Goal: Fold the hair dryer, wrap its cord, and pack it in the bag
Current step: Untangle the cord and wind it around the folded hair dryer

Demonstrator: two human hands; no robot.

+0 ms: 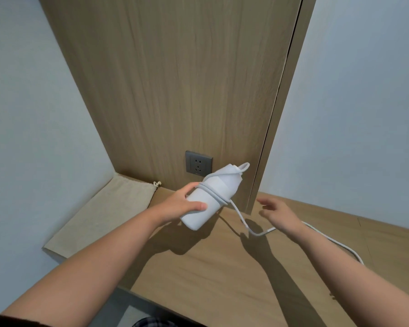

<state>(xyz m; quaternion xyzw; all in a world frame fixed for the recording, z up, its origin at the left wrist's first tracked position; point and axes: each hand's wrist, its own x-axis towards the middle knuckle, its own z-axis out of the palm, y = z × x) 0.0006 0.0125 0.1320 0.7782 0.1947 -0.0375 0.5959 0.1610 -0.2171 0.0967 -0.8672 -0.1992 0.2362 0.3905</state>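
The white folded hair dryer [207, 204] is held above the wooden table, tilted up toward the right, by my left hand [182, 204], which grips its lower body. Its white cord [243, 223] loops a couple of times around the dryer's middle, then hangs down and trails right across the table. My right hand [279, 213] hovers just right of the dryer with fingers spread; the cord runs beneath it, and I cannot tell whether they touch. The beige drawstring bag [104, 215] lies flat on the table at the far left, against the wall.
A grey wall socket [198, 164] sits on the wooden panel right behind the dryer. The wooden table [222, 267] spans the corner, with its front edge at the lower left. White walls [21, 114] close in on both sides.
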